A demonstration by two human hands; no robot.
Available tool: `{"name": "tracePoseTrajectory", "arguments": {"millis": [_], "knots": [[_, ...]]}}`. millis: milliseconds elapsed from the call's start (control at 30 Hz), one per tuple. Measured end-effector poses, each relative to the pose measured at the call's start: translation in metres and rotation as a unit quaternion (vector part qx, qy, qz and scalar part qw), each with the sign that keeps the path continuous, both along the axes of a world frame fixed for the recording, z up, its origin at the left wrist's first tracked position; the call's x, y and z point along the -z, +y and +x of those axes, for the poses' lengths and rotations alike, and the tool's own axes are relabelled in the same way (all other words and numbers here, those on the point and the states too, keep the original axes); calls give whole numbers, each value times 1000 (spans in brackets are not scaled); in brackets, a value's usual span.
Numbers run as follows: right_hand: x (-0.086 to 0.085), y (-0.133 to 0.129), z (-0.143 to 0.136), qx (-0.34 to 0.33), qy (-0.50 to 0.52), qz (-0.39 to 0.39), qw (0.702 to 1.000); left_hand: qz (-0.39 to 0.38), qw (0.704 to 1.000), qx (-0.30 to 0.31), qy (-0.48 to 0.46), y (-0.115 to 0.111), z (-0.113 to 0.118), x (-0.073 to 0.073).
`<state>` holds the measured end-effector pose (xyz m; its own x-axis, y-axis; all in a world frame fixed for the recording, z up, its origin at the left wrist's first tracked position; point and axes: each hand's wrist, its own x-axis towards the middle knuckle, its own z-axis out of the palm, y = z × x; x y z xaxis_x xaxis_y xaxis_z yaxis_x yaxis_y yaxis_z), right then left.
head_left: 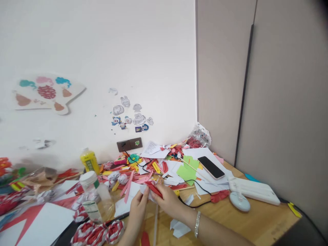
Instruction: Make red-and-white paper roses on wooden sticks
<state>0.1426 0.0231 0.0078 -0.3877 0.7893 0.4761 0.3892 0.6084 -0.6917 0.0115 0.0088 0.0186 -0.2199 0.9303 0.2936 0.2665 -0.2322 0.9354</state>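
Near the front of the wooden desk, both my hands meet around small pieces of paper. My right hand [166,196], with a sparkly bracelet [197,223] at the wrist, is closed on a folded red paper piece [154,189]. My left hand [139,201] is closed, with thumb and fingers pinching a white paper piece [144,189] that touches the red one. Fingers hide part of both pieces. Below my hands, another red folded strip [145,238] and a torn white paper [180,228] lie on the desk [217,225].
A clear jar [98,198], a yellow bottle [89,160] and red-and-white twisted paper [89,234] stand at left. Behind lie heaped paper scraps and green notes [188,169]. On the right are a phone [210,167], a white lamp [253,189] and a black cable [196,206].
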Motion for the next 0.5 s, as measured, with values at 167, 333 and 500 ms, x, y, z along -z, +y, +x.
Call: {"name": "tracePoseTrajectory", "arguments": {"millis": [167, 333, 500], "knots": [[5, 1, 16, 36, 15, 1, 999, -16, 997, -43, -58, 2, -3, 10], [-9, 23, 43, 229, -36, 37, 972, -19, 993, -43, -110, 4, -6, 18], [-15, 35, 67, 303, -76, 137, 940, -26, 986, -5, -165, 10, -8, 20]]}}
